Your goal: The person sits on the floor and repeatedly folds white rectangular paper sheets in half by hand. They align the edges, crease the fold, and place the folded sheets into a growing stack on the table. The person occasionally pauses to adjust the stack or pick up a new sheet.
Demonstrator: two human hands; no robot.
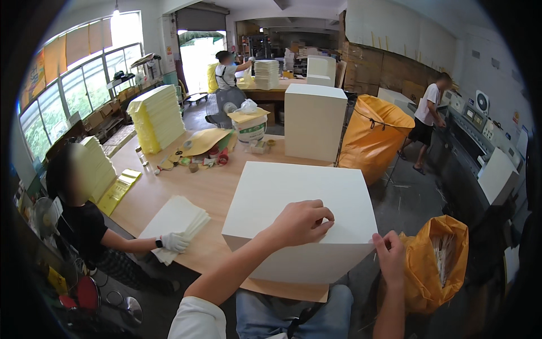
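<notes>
A tall block of stacked white paper [302, 189] stands at the near edge of the table in front of me. Over its top, toward the front edge, my left hand [307, 222] rests with fingers curled and thumb near the index finger. Anything in that pinch is too small to make out. At the block's near right corner, my right hand [390, 248] has its fingers bent and closed at the paper's edge; the fingertips touch the corner. Both forearms come in from below.
A person at left, with a white glove [176, 242], handles a fanned pile of sheets [178, 220]. Tape rolls, a white bucket [249, 129], another paper block [314, 121] and yellow-wrapped stacks [158, 118] share the table [141, 192]. Orange bags [367, 133] stand right.
</notes>
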